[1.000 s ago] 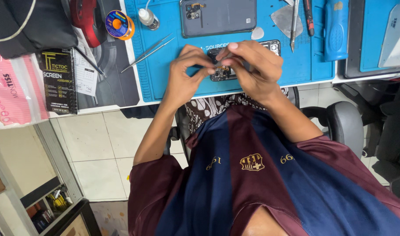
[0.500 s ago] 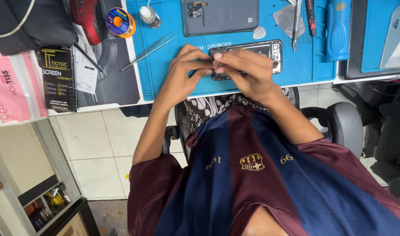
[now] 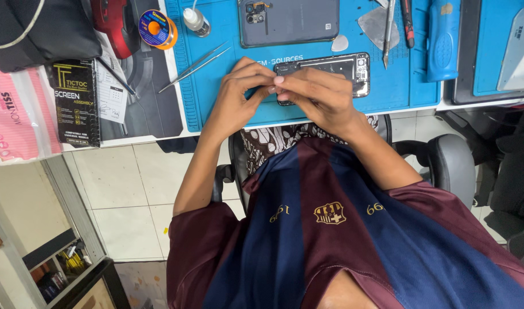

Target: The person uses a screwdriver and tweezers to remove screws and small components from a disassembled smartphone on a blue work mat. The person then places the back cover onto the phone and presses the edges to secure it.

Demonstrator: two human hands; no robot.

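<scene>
Both hands fingertip to fingertip over opened phone

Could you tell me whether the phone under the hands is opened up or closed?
Opened: the phone shows bare internals, its back cover lying apart.

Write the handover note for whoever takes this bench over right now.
Left hand and right hand: fingertips pinched together over the near end of the opened phone frame; what they pinch is too small to tell.
Frame lies on the blue mat at the table edge.
Grey back cover lies farther up the mat; tweezers lie beside the left hand.
Done: cover off.
Left: phone not yet closed.
</scene>
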